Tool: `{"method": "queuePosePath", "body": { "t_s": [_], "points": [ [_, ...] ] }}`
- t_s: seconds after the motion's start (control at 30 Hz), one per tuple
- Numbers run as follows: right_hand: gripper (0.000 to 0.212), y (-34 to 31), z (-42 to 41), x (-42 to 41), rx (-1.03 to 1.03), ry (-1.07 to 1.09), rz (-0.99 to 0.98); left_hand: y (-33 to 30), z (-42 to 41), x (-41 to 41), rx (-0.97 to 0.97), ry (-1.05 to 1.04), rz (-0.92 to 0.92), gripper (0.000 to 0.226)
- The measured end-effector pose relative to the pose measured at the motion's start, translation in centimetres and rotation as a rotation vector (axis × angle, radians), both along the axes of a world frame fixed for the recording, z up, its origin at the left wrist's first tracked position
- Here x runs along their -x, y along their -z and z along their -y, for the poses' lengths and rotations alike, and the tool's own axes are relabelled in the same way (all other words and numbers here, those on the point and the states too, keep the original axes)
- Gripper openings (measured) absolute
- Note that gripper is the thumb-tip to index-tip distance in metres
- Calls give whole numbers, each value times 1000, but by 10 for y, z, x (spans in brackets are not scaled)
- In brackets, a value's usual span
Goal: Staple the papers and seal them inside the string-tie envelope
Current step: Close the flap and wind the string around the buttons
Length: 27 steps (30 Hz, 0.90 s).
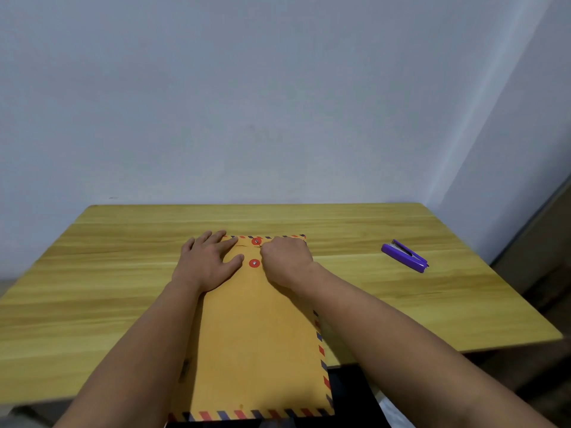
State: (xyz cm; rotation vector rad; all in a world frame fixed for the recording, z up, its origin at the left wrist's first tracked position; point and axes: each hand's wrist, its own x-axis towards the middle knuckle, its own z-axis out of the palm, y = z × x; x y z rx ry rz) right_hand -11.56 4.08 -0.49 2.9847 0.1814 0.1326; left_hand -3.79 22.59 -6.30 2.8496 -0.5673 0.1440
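The string-tie envelope [256, 335] lies flat on the wooden table [123, 257], flap end away from the person, near end overhanging the edge. The left hand [205, 262] presses flat beside its two red discs [254, 263]; the right hand [285, 262] is curled at the upper disc, apparently pinching the string. A purple stapler [404, 255] sits well apart to the right.

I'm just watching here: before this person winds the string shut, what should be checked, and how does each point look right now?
1. Envelope lies flat on the table: ok, though its near end hangs over the table edge.
2. Flap folded down, upper button above lower button: ok.
3. Left hand presses flat to steady the envelope: ok.
4. Right hand has the string: cannot tell; fingers are curled beside the buttons, string barely visible.
5. Stapled papers are inside: cannot tell, nothing shows.
6. Stapler out of the way: ok, it lies apart to the right.
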Motion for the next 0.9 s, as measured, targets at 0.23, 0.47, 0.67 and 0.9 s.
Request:
{"method": "queuePosePath", "body": {
  "t_s": [0.23,0.47,0.67,0.9],
  "points": [
    [33,-1,-18,30,180,-102,7,1,0,-2,-1,4,3,82],
    [30,4,-22,39,-4,1,-55,0,-1,-2,-23,9,-9,82],
    [25,10,-20,34,-215,43,-49,1,1,-3,-35,16,-9,78],
    [24,13,-22,25,-444,143,-72,-4,1,4,-87,150,87,67]
  ]
}}
